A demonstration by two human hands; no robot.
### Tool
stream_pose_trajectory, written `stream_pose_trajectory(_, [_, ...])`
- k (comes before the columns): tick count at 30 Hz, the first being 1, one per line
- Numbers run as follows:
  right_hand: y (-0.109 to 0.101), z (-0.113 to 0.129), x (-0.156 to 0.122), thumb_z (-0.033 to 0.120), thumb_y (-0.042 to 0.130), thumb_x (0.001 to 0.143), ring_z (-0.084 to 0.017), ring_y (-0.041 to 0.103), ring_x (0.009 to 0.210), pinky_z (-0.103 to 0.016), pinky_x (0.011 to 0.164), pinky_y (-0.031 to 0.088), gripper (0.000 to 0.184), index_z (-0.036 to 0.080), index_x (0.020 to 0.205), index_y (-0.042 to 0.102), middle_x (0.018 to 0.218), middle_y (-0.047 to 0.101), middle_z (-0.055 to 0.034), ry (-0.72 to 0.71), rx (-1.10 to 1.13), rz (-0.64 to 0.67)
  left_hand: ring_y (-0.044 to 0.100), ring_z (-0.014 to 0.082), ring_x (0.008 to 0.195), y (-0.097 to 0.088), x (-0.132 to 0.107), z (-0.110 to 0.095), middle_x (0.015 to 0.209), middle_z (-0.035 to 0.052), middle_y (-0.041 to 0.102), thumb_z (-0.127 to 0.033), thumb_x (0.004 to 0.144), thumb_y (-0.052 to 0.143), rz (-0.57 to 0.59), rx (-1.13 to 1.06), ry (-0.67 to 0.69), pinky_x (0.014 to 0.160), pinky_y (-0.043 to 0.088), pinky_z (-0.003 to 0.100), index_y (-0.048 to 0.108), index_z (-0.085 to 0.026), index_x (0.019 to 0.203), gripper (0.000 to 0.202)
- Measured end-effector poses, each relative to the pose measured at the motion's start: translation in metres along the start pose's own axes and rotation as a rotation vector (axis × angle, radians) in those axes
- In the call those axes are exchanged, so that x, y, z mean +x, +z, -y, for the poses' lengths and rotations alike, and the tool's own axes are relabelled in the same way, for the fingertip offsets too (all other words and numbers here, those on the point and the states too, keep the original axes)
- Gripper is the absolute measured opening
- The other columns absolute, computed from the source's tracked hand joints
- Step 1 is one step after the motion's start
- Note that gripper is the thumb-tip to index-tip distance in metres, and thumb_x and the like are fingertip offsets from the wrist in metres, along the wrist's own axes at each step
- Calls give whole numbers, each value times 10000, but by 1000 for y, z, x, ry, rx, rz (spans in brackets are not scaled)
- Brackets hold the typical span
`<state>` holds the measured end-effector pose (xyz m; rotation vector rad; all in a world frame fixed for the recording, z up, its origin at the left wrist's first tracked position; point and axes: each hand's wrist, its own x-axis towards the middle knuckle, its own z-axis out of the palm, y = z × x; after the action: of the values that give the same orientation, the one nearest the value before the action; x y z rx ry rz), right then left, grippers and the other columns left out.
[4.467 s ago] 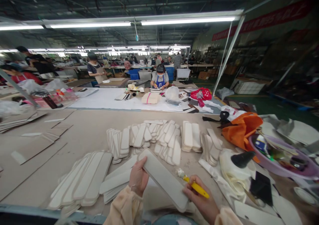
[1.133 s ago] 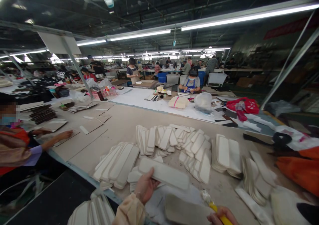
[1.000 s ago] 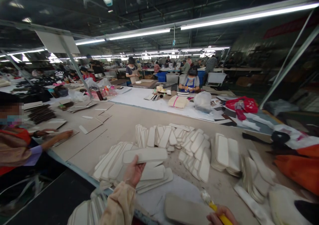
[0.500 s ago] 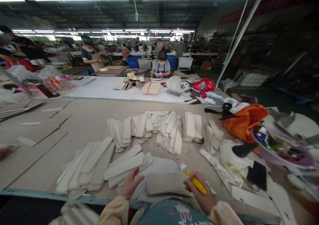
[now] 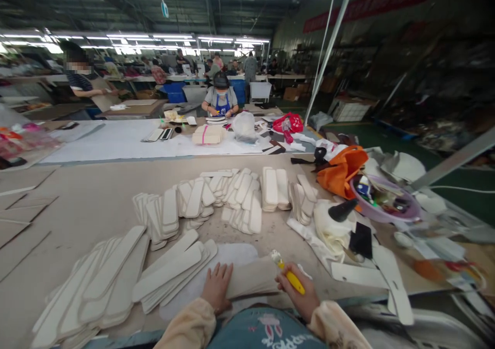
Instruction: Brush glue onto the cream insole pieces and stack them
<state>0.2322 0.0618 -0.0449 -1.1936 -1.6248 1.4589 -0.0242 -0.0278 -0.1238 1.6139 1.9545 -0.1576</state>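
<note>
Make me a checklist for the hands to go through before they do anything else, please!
1. Right hand gripping the yellow-handled brush: ok.
2. White stuff on the bristles: ok.
3. Enough white stuff there: cannot tell.
4. Left hand at the left end of the middle stack: ok.
5. Far-left pile squared up: not ok, its strips fan out.

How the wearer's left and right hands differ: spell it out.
The left hand is open with fingers spread; the right hand is curled around a yellow-handled brush. The left hand is at the left end of the greyish strip stack; the right hand is by its right end. Both emerge from cream sleeves.
</note>
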Motion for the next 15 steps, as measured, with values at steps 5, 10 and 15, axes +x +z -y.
stream_pose_trajectory(5, [-17,-37,-7,584,543,844,-189,644,571,-281,559,529,337,256,778,498,643,643,12,-66,-131,-145,388,321,1306,-9,2,-2,1439,154,441,-289,558,619,-12,30,22,1125,187,497,324,-171,1456,952])
stream_pose_trajectory(10, [-34,-73,-9,535,514,889,-230,709,805,-296,692,568,300,237,858,542,933,722,-77,-191,-329,-310,302,359,1375,-7,-6,12,1501,151,360,-405,572,667,-90,-17,32,1133,173,551,276,-195,1475,1006])
stream_pose_trajectory(15, [-42,-97,0,509,495,890,-297,662,1009,-431,830,550,309,241,758,575,1091,699,-107,-232,-368,-366,398,276,1344,16,-24,43,1448,83,456,-498,852,400,-524,-422,-54,1120,327,453,350,-264,1433,628])
